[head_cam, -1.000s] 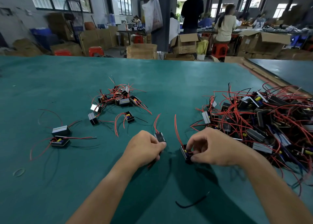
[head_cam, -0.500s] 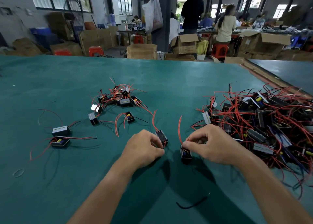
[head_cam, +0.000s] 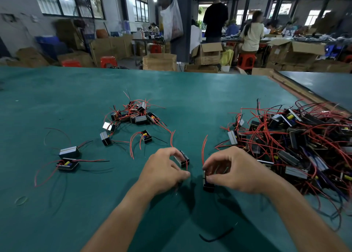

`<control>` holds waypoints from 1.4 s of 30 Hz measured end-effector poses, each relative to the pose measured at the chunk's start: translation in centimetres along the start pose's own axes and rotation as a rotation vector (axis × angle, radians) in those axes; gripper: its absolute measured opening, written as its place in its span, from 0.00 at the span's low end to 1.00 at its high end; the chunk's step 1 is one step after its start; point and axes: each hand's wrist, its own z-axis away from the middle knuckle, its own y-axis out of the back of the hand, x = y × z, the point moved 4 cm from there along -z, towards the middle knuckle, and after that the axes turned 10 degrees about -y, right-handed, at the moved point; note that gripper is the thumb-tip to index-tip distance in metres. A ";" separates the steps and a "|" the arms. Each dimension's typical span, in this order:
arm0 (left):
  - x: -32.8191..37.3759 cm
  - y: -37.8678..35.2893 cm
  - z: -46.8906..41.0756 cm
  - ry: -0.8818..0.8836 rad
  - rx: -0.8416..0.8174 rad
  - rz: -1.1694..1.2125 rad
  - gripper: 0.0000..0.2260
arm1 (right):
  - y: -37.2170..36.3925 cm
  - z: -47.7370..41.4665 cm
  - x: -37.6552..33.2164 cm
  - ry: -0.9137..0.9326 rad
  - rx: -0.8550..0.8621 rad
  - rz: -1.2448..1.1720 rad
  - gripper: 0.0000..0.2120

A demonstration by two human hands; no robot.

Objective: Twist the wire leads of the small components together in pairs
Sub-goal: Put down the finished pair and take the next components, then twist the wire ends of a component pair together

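Our left hand [head_cam: 163,172] had its fingers curled round the first component [head_cam: 182,158], a small black box with a silvery top, forefinger over it and thumb below. Our right hand [head_cam: 231,170] pinched the second component [head_cam: 207,182] between thumb and forefinger. Both pieces sat low over the green table mat [head_cam: 57,99], straight in front of us, near each other but apart.

The left red lead [head_cam: 172,138] and the right red lead [head_cam: 204,148] each stood up and curved free, and they did not touch. We judged from this that the twist on this pair had not yet begun. We could not tell where their black leads lay, since our hands hid them.

To do the step well, we thought the bodies should come side by side first, so that the leads ran parallel with their ends level. One hand could then clamp both bodies while the other pinched the two wires near their roots and rolled them one way only, working outward in tight, even turns. Pulling hard at the roots looked risky, as the wires were thin.

It also seemed wise to keep clear of the tangled heap [head_cam: 297,141] on the right, where loose red wires could snag. The small cluster [head_cam: 133,114] farther back looked like the place for finished pairs, though we could not be sure.
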 end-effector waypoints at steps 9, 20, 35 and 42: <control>0.6 -0.4 0.0 0.011 -0.069 0.313 0.09 | -0.7 0.4 -1.1 0.034 -0.007 0.073 0.06; 0.8 -1.1 -0.1 -0.215 -0.130 -0.022 0.08 | -0.1 0.3 -0.9 -0.025 0.085 0.159 0.06; 1.3 -0.9 0.2 -0.408 -0.179 -0.392 0.24 | 0.0 0.0 -0.4 -0.067 0.105 0.095 0.11; 1.7 -1.2 0.1 -0.479 -0.102 -0.415 0.09 | 0.0 -0.2 -0.3 -0.041 0.132 0.127 0.10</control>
